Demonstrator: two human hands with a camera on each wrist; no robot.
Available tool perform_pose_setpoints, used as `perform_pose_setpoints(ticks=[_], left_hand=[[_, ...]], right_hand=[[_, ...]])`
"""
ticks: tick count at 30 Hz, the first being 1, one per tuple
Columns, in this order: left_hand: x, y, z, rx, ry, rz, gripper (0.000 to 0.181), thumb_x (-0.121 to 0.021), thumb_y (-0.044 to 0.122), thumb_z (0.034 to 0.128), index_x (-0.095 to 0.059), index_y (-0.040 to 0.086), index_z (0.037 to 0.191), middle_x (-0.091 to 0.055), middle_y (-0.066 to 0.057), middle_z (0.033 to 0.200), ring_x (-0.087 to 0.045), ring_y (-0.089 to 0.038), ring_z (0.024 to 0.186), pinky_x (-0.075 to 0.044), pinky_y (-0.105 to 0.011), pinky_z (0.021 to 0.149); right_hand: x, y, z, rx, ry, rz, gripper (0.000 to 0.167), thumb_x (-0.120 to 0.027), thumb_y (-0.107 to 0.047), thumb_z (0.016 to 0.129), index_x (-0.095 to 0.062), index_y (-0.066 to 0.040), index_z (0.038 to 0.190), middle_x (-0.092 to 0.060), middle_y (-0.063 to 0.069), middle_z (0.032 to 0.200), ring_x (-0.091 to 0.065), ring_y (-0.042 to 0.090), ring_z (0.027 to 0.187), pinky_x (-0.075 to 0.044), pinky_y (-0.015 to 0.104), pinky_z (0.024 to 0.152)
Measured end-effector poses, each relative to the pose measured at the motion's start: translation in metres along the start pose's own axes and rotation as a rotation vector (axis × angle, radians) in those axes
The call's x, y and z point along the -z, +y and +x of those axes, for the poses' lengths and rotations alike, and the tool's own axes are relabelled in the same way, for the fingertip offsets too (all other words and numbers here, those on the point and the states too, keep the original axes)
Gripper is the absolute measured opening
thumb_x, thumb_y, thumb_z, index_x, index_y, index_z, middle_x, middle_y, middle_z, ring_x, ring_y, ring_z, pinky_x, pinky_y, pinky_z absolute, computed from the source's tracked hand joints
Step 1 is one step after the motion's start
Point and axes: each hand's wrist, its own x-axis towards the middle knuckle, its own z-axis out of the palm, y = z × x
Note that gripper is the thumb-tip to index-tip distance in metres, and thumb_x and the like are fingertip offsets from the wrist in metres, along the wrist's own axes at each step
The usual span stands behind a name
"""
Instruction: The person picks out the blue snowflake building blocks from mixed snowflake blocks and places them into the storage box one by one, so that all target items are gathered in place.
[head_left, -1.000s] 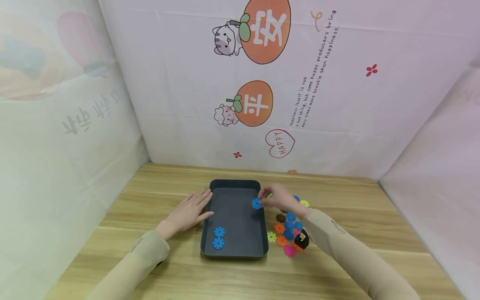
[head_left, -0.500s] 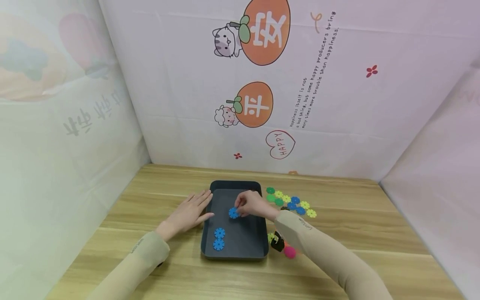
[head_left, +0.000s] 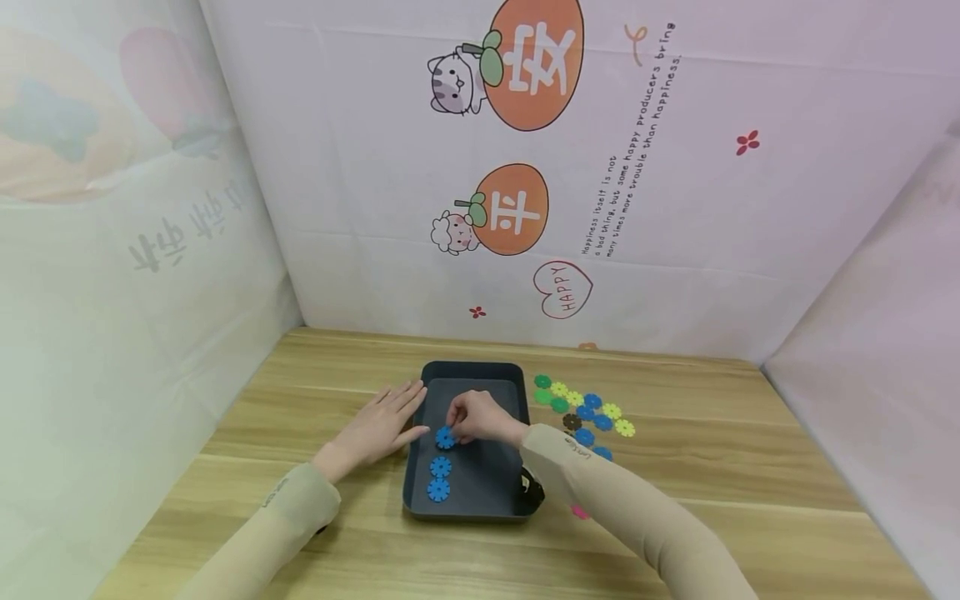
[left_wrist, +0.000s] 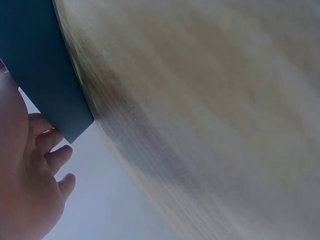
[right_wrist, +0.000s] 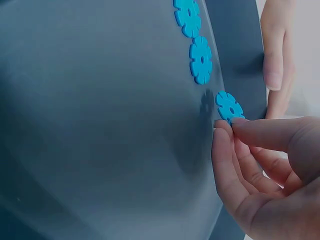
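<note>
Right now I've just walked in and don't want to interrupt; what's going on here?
A person's right hand pinches a blue notched disc over a dark tray, near two blue discs lying inside it. The left hand rests against the tray's left side. More discs in several colours lie on the wooden table to the tray's right, some partly hidden by the right sleeve.

- The far wall [head_left: 660,217], a white sheet, bore orange fruits [head_left: 517,208], red flowers [head_left: 747,142] and a heart [head_left: 562,289] reading HAPPY.
- A pale left wall [head_left: 135,350] carried faint prints [head_left: 183,233]; the right wall [head_left: 881,317] was pale too.
- A wood-grained tabletop [head_left: 712,442] stretched between them.
- Soft light looked pinkish toward the right.
</note>
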Motion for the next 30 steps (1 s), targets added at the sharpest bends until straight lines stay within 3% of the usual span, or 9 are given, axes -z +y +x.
perform_pose_setpoints(ticks=[9, 19, 30], left_hand=[[0.0, 0.0, -0.001, -0.006, 0.009, -0.002, 0.071, -0.045, 0.052, 0.102, -0.034, 0.005, 0.154, -0.031, -0.014, 0.162, -0.034, -0.034, 0.149, -0.026, -0.056, 0.123], [0.001, 0.002, -0.002, -0.002, -0.004, 0.007, 0.071, -0.044, 0.052, 0.1024, -0.033, 0.005, 0.155, -0.03, -0.014, 0.163, -0.033, -0.033, 0.149, -0.026, -0.056, 0.123], [0.006, 0.005, -0.001, -0.002, 0.009, -0.031, 0.07, -0.048, 0.05, 0.1018, -0.035, 0.004, 0.154, -0.033, -0.015, 0.161, -0.035, -0.034, 0.148, -0.027, -0.056, 0.122]], right_hand=[[-0.006, -0.002, -0.001, 0.0, -0.018, 0.0, 0.006, -0.069, 0.005, 0.086, -0.07, 0.006, 0.092, -0.072, 0.018, 0.082, -0.074, 0.032, 0.076, -0.064, 0.037, 0.07], [-0.011, 0.0, 0.002, 0.0, -0.004, -0.014, 0.005, -0.071, 0.006, 0.085, -0.07, 0.006, 0.09, -0.072, 0.017, 0.08, -0.074, 0.026, 0.07, -0.063, 0.03, 0.064], [-0.015, 0.003, 0.005, -0.009, 0.024, -0.077, 0.004, -0.073, 0.002, 0.085, -0.072, 0.001, 0.089, -0.072, 0.008, 0.076, -0.067, 0.01, 0.062, -0.059, 0.023, 0.058]])
